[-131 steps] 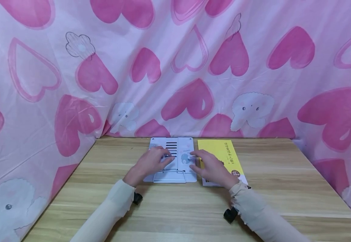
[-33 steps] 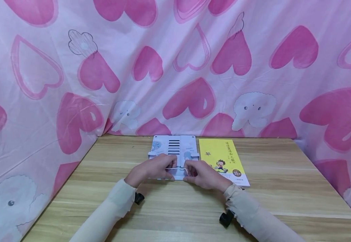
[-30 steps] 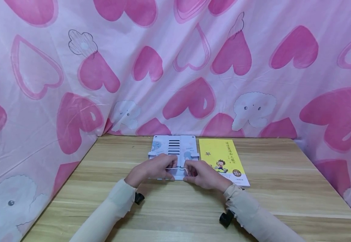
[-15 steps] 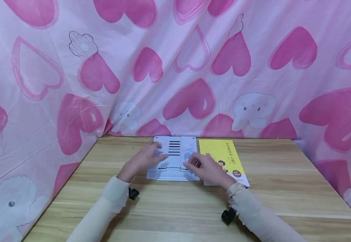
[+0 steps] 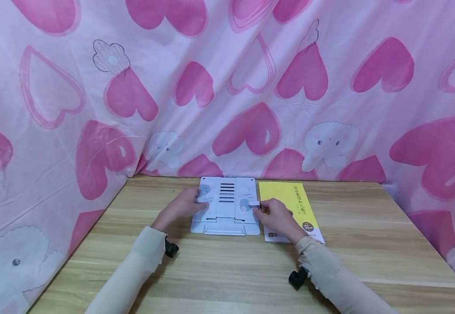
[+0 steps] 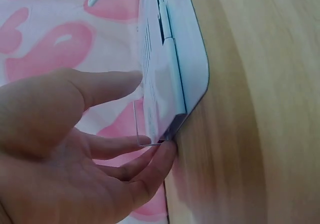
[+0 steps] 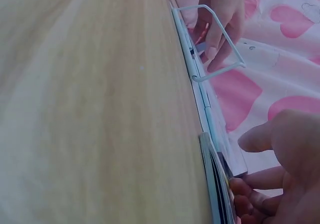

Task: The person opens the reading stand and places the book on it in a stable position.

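A white folding book stand (image 5: 227,207) with slots and printed pictures lies flat near the back of the table. Its wire lip (image 7: 235,46) sticks up from the front part of the panel in the right wrist view. My left hand (image 5: 182,207) is at the stand's left side, fingertips touching the edge beside a thin clear clip (image 6: 136,126), thumb apart above the panel. At the right side, fingertips of my right hand (image 5: 277,216) touch a small grey tab (image 5: 254,203), with the thumb held away from them.
A yellow book (image 5: 280,192) with a white lower band lies right beside the stand, partly under my right hand. The wooden table (image 5: 227,274) stretches toward me. A pink curtain (image 5: 247,87) with hearts hangs behind and at both sides.
About a second ago both hands were together at the wire lip on the stand's front. They have parted from it and moved outward to the left and right edges.
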`<state>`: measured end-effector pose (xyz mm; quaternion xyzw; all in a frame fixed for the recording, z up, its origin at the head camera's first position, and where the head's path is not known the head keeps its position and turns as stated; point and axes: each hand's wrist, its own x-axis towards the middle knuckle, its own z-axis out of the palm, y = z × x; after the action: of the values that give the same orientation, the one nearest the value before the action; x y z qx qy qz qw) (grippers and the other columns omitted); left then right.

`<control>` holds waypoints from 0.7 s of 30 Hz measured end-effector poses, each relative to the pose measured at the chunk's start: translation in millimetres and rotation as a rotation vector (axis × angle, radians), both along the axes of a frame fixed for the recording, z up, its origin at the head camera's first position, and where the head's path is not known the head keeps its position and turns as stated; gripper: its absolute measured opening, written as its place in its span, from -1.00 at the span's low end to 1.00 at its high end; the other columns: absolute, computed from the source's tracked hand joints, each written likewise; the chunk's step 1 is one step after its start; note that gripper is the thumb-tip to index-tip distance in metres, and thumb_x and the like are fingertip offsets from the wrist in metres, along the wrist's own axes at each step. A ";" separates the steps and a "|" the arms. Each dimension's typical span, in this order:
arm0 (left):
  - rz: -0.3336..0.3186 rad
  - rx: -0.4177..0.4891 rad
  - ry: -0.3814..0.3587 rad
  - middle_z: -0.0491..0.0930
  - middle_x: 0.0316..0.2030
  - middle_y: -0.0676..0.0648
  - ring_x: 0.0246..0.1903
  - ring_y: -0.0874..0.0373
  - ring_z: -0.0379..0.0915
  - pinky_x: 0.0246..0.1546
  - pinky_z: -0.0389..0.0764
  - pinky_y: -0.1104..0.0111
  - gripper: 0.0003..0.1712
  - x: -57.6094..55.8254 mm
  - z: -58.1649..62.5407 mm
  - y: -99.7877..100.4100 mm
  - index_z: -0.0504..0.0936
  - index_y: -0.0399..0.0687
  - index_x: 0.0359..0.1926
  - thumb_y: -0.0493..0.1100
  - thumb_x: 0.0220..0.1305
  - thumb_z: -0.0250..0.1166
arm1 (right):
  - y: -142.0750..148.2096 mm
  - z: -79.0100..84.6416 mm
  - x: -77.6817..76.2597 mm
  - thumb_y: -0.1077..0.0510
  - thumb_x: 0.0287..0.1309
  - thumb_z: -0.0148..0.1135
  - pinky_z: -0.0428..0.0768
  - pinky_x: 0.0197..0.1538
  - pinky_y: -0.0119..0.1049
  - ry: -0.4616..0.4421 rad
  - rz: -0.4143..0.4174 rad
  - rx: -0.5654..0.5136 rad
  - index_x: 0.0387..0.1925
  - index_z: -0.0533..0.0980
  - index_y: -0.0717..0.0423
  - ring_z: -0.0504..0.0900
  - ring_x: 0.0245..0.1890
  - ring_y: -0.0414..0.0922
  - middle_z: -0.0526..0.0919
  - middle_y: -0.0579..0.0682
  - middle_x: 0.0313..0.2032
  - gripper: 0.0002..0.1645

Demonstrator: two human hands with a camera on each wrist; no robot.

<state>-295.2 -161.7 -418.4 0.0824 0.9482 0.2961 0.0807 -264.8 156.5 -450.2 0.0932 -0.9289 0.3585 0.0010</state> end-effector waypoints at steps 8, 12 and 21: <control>0.007 0.079 0.037 0.60 0.26 -0.34 0.14 -0.15 0.59 0.25 0.71 -0.03 -0.39 -4.5 0.8 -4.7 0.40 -0.28 0.48 -0.10 0.59 0.28 | 4.5 -1.6 0.8 -0.01 0.49 0.36 0.53 -0.13 -0.27 -0.044 0.013 -0.080 0.40 0.58 0.17 0.54 -0.09 -0.05 0.65 0.06 -0.01 -0.42; 0.036 0.130 0.036 0.58 0.25 -0.30 0.08 -0.13 0.56 0.19 0.74 0.02 -0.36 -4.5 3.1 -4.8 0.35 -0.24 0.53 -0.10 0.59 0.27 | 3.9 -1.0 1.2 0.01 0.50 0.35 0.57 -0.08 -0.28 -0.057 0.004 -0.121 0.39 0.59 0.10 0.60 -0.07 -0.08 0.75 0.03 0.10 -0.46; 0.070 0.210 0.130 0.57 0.20 -0.27 0.08 -0.12 0.53 0.12 0.75 0.10 -0.42 -6.1 6.7 -3.4 0.37 -0.19 0.50 -0.12 0.60 0.26 | 3.1 3.0 3.2 0.02 0.58 0.25 0.71 0.26 -0.02 -0.045 -0.050 -0.212 0.46 0.54 0.05 0.71 0.12 -0.05 0.75 0.04 0.27 -0.46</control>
<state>-301.3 -165.1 -411.7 0.0764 0.9176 0.3902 -0.0005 -261.6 159.6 -447.2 0.0614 -0.8876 0.4565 -0.0012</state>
